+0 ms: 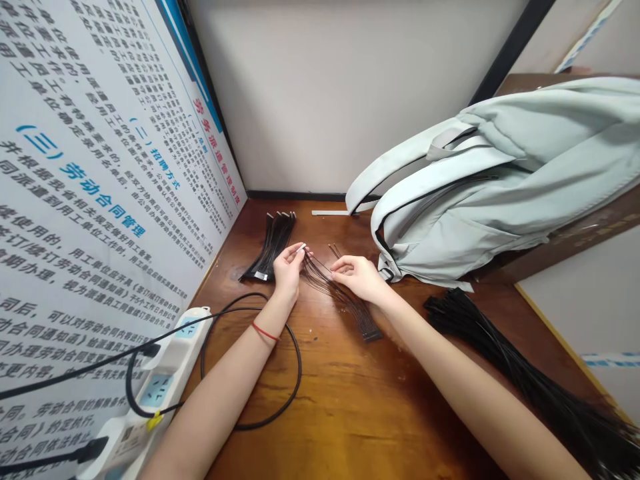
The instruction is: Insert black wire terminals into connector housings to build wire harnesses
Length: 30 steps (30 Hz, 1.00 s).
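Note:
Near the middle of the wooden table, my left hand (289, 267) pinches a small white connector (301, 247) from which several thin black wires run to the right. My right hand (353, 272) has its thumb and fingertips closed on one of these thin wires. The wire bundle (353, 307) passes below my right hand and ends in a black connector (370, 333) lying on the table. Just left of my left hand lies a stack of black cables (273, 243) with a white label on it.
A pale green backpack (465, 200) rests at the right rear. Long black cables (500, 347) lie beyond my right forearm. A white power strip (175, 360) with plugs and a looped black cord (299, 373) is at the left, beside a printed board (90, 167).

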### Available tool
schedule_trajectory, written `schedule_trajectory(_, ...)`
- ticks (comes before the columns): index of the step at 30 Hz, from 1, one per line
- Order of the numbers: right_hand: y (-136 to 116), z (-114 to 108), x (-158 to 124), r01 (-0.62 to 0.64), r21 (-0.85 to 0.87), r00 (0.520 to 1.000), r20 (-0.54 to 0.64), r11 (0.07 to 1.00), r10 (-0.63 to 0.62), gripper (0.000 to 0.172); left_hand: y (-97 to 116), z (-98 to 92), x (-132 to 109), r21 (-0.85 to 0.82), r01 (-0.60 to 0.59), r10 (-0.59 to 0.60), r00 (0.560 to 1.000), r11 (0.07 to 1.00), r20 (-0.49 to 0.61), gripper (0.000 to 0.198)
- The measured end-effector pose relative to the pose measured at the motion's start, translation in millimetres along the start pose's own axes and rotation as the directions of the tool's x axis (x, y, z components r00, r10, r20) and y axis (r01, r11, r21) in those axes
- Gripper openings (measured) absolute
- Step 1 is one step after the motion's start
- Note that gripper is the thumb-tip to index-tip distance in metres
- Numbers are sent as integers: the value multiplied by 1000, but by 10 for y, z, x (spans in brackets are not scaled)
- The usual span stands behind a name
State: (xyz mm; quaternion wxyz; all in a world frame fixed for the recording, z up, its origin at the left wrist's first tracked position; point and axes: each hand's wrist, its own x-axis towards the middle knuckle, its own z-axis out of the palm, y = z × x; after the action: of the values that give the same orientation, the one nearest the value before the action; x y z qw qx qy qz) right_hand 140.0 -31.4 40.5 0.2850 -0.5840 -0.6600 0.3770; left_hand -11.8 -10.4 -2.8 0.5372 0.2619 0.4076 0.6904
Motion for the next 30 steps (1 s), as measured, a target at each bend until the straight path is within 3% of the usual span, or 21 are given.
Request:
schedule_trajectory(12, 206, -193, -598, 22, 8, 999, 31, 1000, -23, 8, -52, -58, 58, 12, -59, 59, 998, 998, 23, 23)
schedule_trajectory(21, 325, -404, -689, 37, 69, 963, 265, 997, -54, 35, -27, -52, 49, -8, -48, 49, 999, 999, 24, 23)
schedule_trajectory(30, 355, -435, -723, 61, 78, 948, 306, 995, -82, 45, -14, -36, 38, -25, -34, 34, 999, 999, 14, 22)
